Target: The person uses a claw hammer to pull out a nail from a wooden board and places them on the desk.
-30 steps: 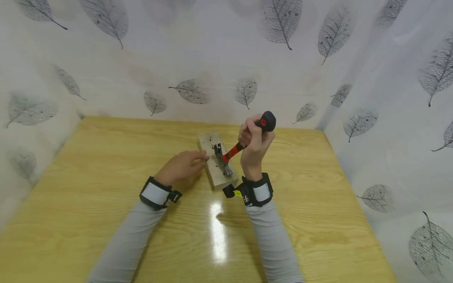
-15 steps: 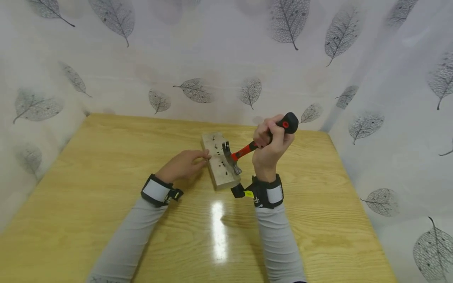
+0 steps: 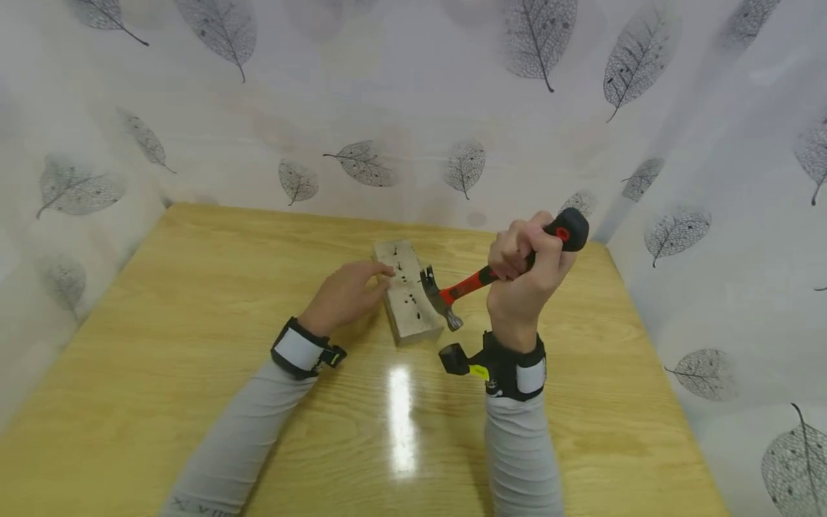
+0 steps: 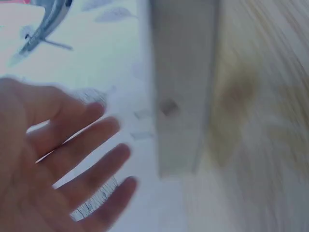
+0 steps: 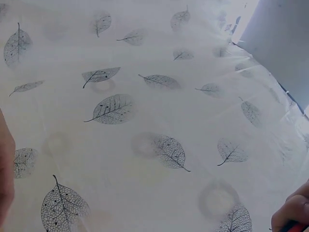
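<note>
A pale wooden block (image 3: 420,327) lies on the table, its top dotted with dark holes and a few nails near the far end. My left hand (image 3: 345,298) is beside its left edge, fingers loosely extended; the left wrist view shows them spread next to the block's side. Further right, my right hand (image 3: 526,276) grips the black and red handle of a claw hammer (image 3: 466,287). The hammer's head hangs just right of the block, claw toward the far side. A thin nail (image 4: 57,44) sticks out from the hammer's head in the left wrist view.
The wood-grain table (image 3: 323,445) reaches back to a white curtain (image 3: 400,86) printed with grey leaves, which also stands along the left and right sides. Both wrists wear black straps; a small black camera (image 3: 454,358) juts from the right one near the block's front corner.
My right hand has drawn the hammer to the right, off the block's top, uncovering the holes there. The left hand stays at the block's left edge. The head view has shifted slightly.
</note>
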The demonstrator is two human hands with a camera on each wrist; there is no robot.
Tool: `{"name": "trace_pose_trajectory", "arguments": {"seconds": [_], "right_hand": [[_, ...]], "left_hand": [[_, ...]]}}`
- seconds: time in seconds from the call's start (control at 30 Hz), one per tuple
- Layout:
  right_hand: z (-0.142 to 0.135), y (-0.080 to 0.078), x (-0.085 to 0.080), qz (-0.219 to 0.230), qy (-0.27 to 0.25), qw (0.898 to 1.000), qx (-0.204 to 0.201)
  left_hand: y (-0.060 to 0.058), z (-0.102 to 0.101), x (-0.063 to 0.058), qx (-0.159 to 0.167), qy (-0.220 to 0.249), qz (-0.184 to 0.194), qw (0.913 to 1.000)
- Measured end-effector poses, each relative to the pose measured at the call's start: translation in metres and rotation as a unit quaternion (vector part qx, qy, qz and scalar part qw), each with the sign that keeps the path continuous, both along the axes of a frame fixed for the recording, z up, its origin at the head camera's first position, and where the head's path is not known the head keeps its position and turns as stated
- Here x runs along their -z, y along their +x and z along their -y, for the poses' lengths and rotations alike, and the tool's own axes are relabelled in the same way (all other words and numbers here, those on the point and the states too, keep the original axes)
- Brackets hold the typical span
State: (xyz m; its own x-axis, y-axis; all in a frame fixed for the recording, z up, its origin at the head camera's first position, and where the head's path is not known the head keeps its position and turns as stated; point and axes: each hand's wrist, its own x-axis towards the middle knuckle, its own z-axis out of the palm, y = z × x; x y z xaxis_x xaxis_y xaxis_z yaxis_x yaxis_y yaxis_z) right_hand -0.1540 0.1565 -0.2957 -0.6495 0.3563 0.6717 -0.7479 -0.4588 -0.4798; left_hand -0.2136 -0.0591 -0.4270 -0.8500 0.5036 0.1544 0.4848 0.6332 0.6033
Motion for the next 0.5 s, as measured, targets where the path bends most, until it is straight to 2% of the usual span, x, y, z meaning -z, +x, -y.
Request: {"name": "trace_pose_trajectory", "arguments": {"seconds": [0.1,0.23,0.37,0.5], "right_hand": [[-0.005,0.01,-0.004,0.002,-0.013,1.0,-0.008],[-0.007,0.017,-0.009,-0.007,-0.019,1.0,-0.015],[-0.005,0.018,-0.012,-0.017,-0.027,0.999,-0.022],[-0.006,0.019,-0.013,-0.02,-0.02,0.999,-0.018]], "left_hand": [[0.006,-0.013,-0.007,0.011,0.084,-0.03,0.996],[0.012,-0.025,-0.015,0.068,0.158,-0.065,0.983],[0.015,-0.027,-0.017,0.074,0.164,-0.105,0.978],[0.015,-0.03,-0.014,0.073,0.166,-0.123,0.9756]]}}
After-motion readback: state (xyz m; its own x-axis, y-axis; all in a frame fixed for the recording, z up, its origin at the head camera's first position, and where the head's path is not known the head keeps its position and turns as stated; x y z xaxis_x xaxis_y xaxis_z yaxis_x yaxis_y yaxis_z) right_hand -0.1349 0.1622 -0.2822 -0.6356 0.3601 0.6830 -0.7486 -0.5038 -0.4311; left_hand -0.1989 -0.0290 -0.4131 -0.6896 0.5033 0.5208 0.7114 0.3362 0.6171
